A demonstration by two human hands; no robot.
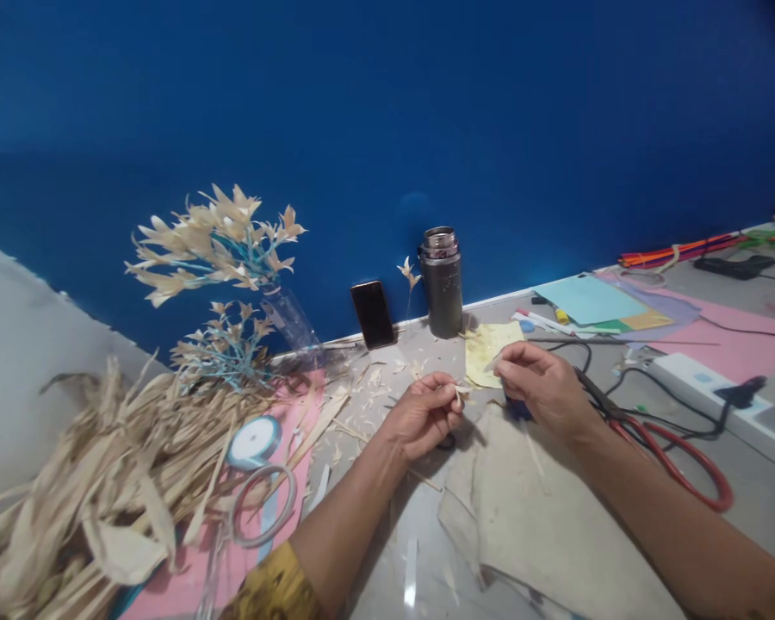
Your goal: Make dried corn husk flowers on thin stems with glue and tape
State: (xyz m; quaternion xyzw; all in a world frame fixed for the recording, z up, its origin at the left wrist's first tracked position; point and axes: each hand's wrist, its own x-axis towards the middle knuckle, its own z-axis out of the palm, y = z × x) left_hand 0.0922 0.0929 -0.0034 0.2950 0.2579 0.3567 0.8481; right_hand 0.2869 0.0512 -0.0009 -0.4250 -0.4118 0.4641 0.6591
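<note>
My left hand [426,415] pinches a small pale husk piece [461,392] between thumb and fingertips. To its right, my right hand [543,386] is closed in a pinch on a small pale husk petal [493,362], held above the edge of a yellow paper [483,346]. The two hands are apart. Below my right hand, a dark blue object [517,406] is mostly hidden. A beige cloth [542,508] lies under my right forearm. Husk scraps [375,377] litter the grey surface beyond my left hand.
Dried corn husks [71,482] pile up at left, beside a ribbon spool [254,441] and tape roll [263,506]. Husk flowers [213,241] stand behind. A phone [373,314] and steel flask [442,284] are by the wall. Red-handled scissors [678,461] and a power strip [703,387] lie right.
</note>
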